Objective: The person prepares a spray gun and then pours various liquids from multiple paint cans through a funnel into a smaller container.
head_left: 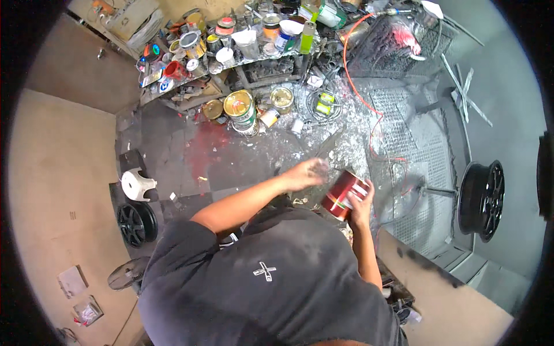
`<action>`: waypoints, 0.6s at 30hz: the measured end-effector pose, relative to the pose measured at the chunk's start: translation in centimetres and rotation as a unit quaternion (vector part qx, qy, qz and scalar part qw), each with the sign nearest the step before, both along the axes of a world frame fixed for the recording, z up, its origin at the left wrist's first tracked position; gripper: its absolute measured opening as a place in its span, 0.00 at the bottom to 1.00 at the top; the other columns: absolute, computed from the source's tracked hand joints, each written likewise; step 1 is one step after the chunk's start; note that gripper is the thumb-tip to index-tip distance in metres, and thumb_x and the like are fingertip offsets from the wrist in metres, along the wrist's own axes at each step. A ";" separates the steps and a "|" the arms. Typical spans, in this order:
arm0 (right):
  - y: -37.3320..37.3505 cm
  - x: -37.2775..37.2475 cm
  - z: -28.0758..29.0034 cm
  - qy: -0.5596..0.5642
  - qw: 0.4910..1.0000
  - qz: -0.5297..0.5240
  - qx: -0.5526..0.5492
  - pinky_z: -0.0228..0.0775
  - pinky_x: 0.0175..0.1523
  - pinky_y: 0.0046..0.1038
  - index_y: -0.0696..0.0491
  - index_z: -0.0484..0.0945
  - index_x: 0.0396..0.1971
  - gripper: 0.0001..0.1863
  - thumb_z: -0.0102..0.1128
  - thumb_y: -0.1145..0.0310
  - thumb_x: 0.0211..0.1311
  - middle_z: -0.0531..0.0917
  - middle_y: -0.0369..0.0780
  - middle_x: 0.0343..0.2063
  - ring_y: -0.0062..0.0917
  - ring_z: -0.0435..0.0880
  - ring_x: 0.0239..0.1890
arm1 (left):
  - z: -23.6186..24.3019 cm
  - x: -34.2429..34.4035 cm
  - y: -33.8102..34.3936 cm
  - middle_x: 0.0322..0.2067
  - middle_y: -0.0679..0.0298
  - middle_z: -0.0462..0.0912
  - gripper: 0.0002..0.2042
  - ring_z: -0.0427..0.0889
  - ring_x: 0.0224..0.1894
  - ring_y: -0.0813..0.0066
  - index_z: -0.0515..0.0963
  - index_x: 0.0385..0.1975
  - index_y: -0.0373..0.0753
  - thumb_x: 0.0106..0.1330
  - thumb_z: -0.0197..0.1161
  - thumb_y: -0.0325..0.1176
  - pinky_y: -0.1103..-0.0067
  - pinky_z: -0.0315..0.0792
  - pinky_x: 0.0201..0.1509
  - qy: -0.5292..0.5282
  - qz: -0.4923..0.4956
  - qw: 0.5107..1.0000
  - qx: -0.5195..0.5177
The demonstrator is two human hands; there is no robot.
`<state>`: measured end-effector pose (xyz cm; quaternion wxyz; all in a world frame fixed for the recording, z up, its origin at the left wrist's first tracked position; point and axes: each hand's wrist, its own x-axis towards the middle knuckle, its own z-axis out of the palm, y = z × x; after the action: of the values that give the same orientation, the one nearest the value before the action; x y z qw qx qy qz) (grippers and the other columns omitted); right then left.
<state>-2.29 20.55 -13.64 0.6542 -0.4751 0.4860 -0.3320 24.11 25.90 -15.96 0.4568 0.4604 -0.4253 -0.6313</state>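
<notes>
Head view: which step are we in, would we say?

– We'd call it handling a can. Our right hand (pixel 362 204) grasps the dark red can (pixel 339 195), fingers pressed along its side, and holds it tilted in front of our dark shirt (pixel 306 248).

And our left hand (pixel 301 175)?

– Near the can, and apart from it as far as we can see. Its fingers are blurred, so we cannot tell whether they are released or pinching something small.

Then what does the next move call for?

– In our judgement, a firm right grip, with the left hand ready to steady the can or work at its end. We can't make out whether its top is covered, so we should treat it as likely to spill.

How do the surfaces look to us?

– The can is a smooth, glossy cylinder with pale bands. Beyond it, the dark floor (pixel 164 147) looks rough, with whitish spatter and a powdery red stain (pixel 208 141). A big round tin (pixel 238 104) has a golden top.

And off to our right?

– A meshed grating (pixel 395 109), and a shiny black wheel (pixel 474 200) with slim spokes, standing on edge.
</notes>
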 end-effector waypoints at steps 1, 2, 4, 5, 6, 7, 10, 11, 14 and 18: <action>-0.8 2.6 2.2 -0.002 0.997 0.071 -0.037 0.76 0.55 0.37 0.44 0.49 0.74 0.46 0.68 0.57 0.60 0.73 0.43 0.58 0.31 0.78 0.52 | 0.9 1.6 -0.6 0.65 0.60 0.71 0.26 0.72 0.63 0.67 0.62 0.69 0.46 0.75 0.58 0.42 0.67 0.68 0.65 0.057 0.053 0.996 0.046; -1.6 4.6 3.4 -0.073 0.991 0.108 0.008 0.76 0.55 0.37 0.42 0.48 0.75 0.47 0.67 0.56 0.62 0.72 0.44 0.60 0.31 0.78 0.53 | 2.5 3.7 -1.0 0.69 0.59 0.66 0.30 0.69 0.66 0.61 0.55 0.73 0.48 0.75 0.55 0.49 0.62 0.66 0.67 0.171 0.045 0.971 0.163; -2.8 7.9 5.8 -0.170 0.965 0.170 0.107 0.77 0.54 0.39 0.38 0.43 0.76 0.47 0.64 0.50 0.66 0.71 0.47 0.63 0.33 0.79 0.55 | 1.2 6.2 0.1 0.67 0.54 0.70 0.41 0.73 0.65 0.51 0.62 0.71 0.44 0.70 0.40 0.71 0.51 0.66 0.68 0.390 0.075 0.898 0.189; -3.8 9.3 6.4 -0.204 0.949 0.181 0.159 0.78 0.51 0.40 0.40 0.49 0.74 0.42 0.64 0.54 0.67 0.77 0.46 0.56 0.34 0.81 0.53 | -1.0 7.9 1.3 0.65 0.52 0.73 0.46 0.76 0.62 0.49 0.66 0.69 0.43 0.65 0.38 0.77 0.47 0.66 0.67 0.321 0.148 0.901 0.252; -4.8 9.8 6.2 -0.180 0.950 0.177 0.186 0.78 0.50 0.38 0.43 0.55 0.72 0.37 0.62 0.56 0.68 0.79 0.44 0.52 0.32 0.82 0.51 | 1.8 9.6 2.2 0.64 0.52 0.74 0.47 0.78 0.61 0.49 0.68 0.68 0.43 0.62 0.40 0.79 0.47 0.67 0.66 0.488 0.121 0.833 0.229; -5.9 10.6 5.7 -0.158 0.948 0.178 0.212 0.77 0.49 0.36 0.45 0.61 0.69 0.32 0.61 0.58 0.70 0.82 0.42 0.48 0.29 0.83 0.48 | 1.5 11.3 3.6 0.63 0.50 0.75 0.49 0.77 0.61 0.46 0.68 0.67 0.42 0.60 0.41 0.80 0.46 0.67 0.66 0.510 0.178 0.807 0.239; -8.5 12.3 1.2 0.061 0.975 0.160 0.139 0.77 0.46 0.30 0.51 0.70 0.63 0.25 0.59 0.58 0.71 0.84 0.40 0.44 0.26 0.84 0.43 | -0.5 14.1 8.2 0.57 0.45 0.78 0.49 0.80 0.58 0.44 0.68 0.66 0.39 0.61 0.42 0.79 0.47 0.72 0.62 0.489 0.310 0.801 0.150; -9.3 12.9 0.3 0.062 0.974 0.167 0.141 0.77 0.46 0.30 0.51 0.70 0.63 0.25 0.59 0.58 0.71 0.84 0.40 0.44 0.26 0.84 0.43 | 0.0 14.8 9.4 0.56 0.47 0.79 0.48 0.81 0.56 0.46 0.68 0.66 0.39 0.61 0.42 0.79 0.48 0.74 0.61 0.485 0.357 0.783 0.153; -12.3 14.9 -2.4 0.080 0.950 0.193 0.230 0.74 0.46 0.28 0.53 0.73 0.57 0.21 0.62 0.61 0.68 0.84 0.37 0.42 0.25 0.83 0.40 | -0.6 16.1 13.1 0.59 0.50 0.78 0.48 0.80 0.58 0.50 0.67 0.67 0.42 0.61 0.41 0.80 0.49 0.72 0.63 0.496 0.441 0.732 0.155; -17.4 21.7 -4.9 0.098 0.919 0.296 0.242 0.75 0.43 0.27 0.55 0.74 0.55 0.20 0.63 0.63 0.66 0.84 0.38 0.40 0.23 0.83 0.38 | -1.1 16.6 13.5 0.63 0.52 0.75 0.47 0.77 0.61 0.48 0.65 0.69 0.42 0.65 0.34 0.78 0.51 0.67 0.68 0.474 0.513 0.695 0.167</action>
<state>19.43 3.14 -18.53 0.7670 -0.4541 0.4503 0.0528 40.67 39.41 -17.08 0.7663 0.3155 0.2628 -0.4942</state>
